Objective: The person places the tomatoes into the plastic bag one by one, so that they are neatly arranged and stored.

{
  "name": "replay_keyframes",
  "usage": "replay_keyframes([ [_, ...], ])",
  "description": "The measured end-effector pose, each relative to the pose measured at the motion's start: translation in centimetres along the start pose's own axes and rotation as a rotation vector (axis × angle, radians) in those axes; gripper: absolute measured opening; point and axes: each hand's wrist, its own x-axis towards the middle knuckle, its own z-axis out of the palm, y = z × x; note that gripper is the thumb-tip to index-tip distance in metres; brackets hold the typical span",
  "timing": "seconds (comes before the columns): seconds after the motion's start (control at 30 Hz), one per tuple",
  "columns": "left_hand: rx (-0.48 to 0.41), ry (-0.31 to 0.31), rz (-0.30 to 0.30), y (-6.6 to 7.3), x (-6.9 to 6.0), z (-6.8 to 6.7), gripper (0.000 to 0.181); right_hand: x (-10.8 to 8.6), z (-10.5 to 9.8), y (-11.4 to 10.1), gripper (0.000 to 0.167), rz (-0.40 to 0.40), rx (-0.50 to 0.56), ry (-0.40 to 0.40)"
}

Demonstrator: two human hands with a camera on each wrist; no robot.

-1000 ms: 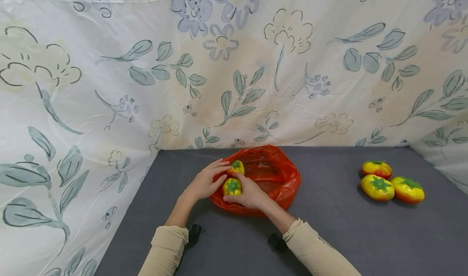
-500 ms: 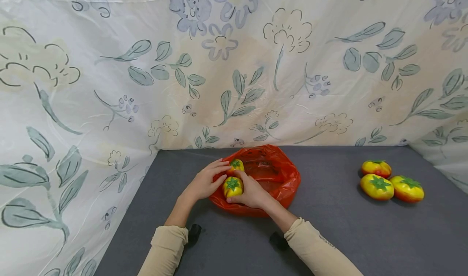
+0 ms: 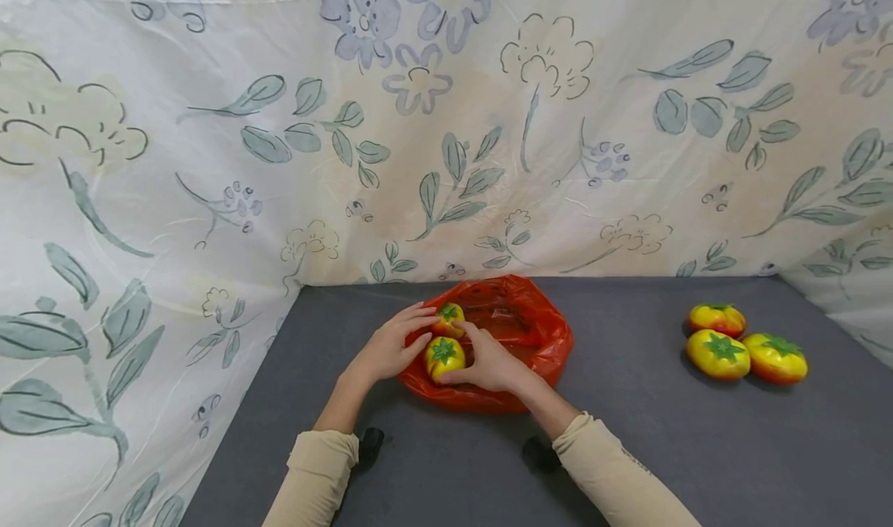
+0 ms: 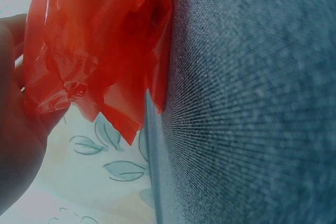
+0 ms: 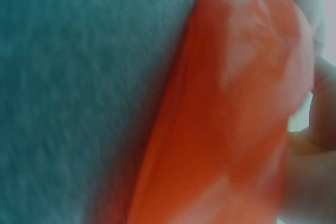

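A red plastic bag [image 3: 551,356] lies with its mouth spread wide on the grey surface. Inside its left part sit two yellow-and-red tomato-like fruits with green star-shaped tops: a front fruit [image 3: 444,359] and a back fruit [image 3: 449,322]. My left hand [image 3: 384,349] reaches over the bag's left rim, its fingers extended beside both fruits. My right hand [image 3: 494,363] is at the front fruit's right side, thumb touching or very near it, fingers spread away toward the back fruit. In both wrist views the bag's wall [image 4: 79,35] hides much of the fingers.
Three similar fruits [image 3: 718,355] sit grouped on the grey surface [image 3: 628,434] at the right. A flower-printed cloth [image 3: 558,124] hangs behind and along the left. Black devices [image 3: 372,443] show beneath both wrists.
The right hand held the front fruit and shifted it slightly right; now its fingers have spread and drawn back to the right. The left hand has stayed nearly still.
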Motion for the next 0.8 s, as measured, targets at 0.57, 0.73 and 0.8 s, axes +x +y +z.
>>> replay_keyframes([
  [0.57, -0.007, 0.001, -0.008, -0.2, -0.1, 0.0, 0.033, -1.4, -6.9, 1.8, 0.076, 0.035, 0.203, 0.113],
  [0.73, 0.0, 0.006, -0.001, -0.3, -0.1, 0.2, 0.033, -1.7, -8.3, 2.5, 0.07, 0.084, 0.222, 0.221],
  [0.8, -0.001, 0.004, 0.0, -0.4, -0.1, 0.2, 0.034, -2.0, -8.9, 2.8, 0.068, 0.098, 0.221, 0.267],
])
